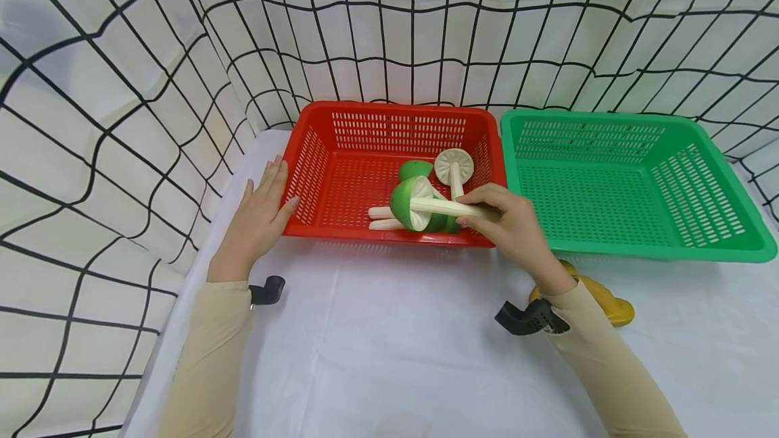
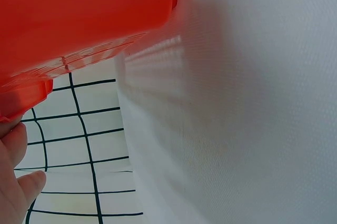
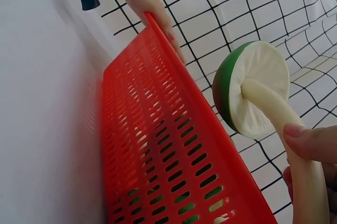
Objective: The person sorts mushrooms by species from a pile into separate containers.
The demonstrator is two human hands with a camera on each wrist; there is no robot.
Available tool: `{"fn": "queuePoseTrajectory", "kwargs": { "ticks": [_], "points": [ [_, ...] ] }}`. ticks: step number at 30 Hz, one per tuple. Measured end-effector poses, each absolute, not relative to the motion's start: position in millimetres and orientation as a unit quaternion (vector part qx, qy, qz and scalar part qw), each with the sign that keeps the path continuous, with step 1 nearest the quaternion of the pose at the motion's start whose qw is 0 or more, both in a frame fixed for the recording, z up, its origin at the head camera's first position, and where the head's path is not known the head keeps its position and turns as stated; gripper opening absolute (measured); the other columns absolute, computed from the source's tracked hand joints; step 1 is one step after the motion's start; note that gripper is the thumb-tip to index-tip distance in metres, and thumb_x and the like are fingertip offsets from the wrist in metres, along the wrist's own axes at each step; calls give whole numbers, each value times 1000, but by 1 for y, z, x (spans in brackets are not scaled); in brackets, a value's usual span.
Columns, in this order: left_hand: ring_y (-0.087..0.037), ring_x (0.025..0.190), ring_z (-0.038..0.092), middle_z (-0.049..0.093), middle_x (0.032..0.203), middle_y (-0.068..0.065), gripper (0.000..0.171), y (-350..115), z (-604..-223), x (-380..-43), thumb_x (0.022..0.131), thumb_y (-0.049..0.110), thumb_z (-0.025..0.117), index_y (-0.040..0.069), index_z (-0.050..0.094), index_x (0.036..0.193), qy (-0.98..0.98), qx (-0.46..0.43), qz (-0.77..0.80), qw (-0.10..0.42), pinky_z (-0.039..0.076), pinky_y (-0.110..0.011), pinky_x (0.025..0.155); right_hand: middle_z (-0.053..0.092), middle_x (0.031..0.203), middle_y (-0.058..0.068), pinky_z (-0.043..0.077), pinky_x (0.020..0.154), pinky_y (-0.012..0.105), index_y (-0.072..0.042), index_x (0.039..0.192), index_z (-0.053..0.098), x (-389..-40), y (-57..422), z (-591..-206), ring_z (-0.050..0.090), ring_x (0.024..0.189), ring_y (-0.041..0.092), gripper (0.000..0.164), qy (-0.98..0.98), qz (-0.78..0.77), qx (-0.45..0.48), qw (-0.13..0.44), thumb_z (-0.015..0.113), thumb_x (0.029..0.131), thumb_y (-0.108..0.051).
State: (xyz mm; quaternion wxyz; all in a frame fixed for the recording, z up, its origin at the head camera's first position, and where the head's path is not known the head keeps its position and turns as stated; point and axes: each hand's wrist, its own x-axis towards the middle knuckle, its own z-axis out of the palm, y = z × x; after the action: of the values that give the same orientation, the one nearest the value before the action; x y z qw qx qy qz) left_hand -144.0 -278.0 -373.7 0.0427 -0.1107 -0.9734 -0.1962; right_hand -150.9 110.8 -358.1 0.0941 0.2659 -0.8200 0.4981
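Beige sleeves (image 1: pixel 209 363) closest, we've got a green-capped mushroom (image 1: pixel 429 205) pinched in our right grip (image 1: pixel 511 222) over the red basket (image 1: pixel 356 181), left grip (image 1: pixel 258 213) straight-fingered against its side.

R hand (image 3: pixel 316 147) pinching grn-cap mushroom (image 3: pixel 266 97) by stem (image 3: pixel 308 197), nr red bskt (image 3: pixel 152 124); L hand (image 3: pixel 150 5) @ far end.

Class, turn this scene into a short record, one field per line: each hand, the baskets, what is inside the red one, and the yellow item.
Right hand: pinches the stem of a green-capped mushroom over the red basket
Left hand: touches the red basket's left end
Red basket contents: other mushrooms, partly overlapping
Green basket: right of the red one
Yellow item: on the white cloth, partly hidden by the right wrist; identity unclear
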Motion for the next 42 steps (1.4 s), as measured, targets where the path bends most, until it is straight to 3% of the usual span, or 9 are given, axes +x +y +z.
{"fn": "queuePoseTrajectory", "kwargs": {
  "ticks": [13,21,33,42],
  "points": [
    [-29,144,6,6,157,-15,65,-278,-373,-144,100,29,39,-1,10,150,-973,-111,-197,49,4,-58,111,66,90,6,47,59,17,-2,99,72,-175,95,-353,57,69,15,26,-834,487,252,61,79,75,-7],
    [-29,144,6,6,157,-14,65,-278,-373,-143,100,28,39,-1,10,150,-973,-112,-195,51,5,-59,111,68,97,7,51,70,21,-3,104,71,-186,82,-352,59,85,16,28,-841,478,252,29,78,77,-10],
    [-27,144,5,8,157,-15,66,-279,-376,-144,99,28,41,0,9,150,-973,-108,-198,50,2,-57,112,70,92,5,53,72,28,-4,99,73,-192,75,-356,61,85,15,25,-848,464,253,45,79,75,-10],
    [-27,144,5,7,157,-15,66,-278,-376,-144,100,31,39,0,9,150,-973,-109,-195,51,3,-58,111,67,96,9,49,68,35,-3,100,71,-192,81,-357,56,85,19,22,-841,481,245,45,76,80,-10]
  ]
}}
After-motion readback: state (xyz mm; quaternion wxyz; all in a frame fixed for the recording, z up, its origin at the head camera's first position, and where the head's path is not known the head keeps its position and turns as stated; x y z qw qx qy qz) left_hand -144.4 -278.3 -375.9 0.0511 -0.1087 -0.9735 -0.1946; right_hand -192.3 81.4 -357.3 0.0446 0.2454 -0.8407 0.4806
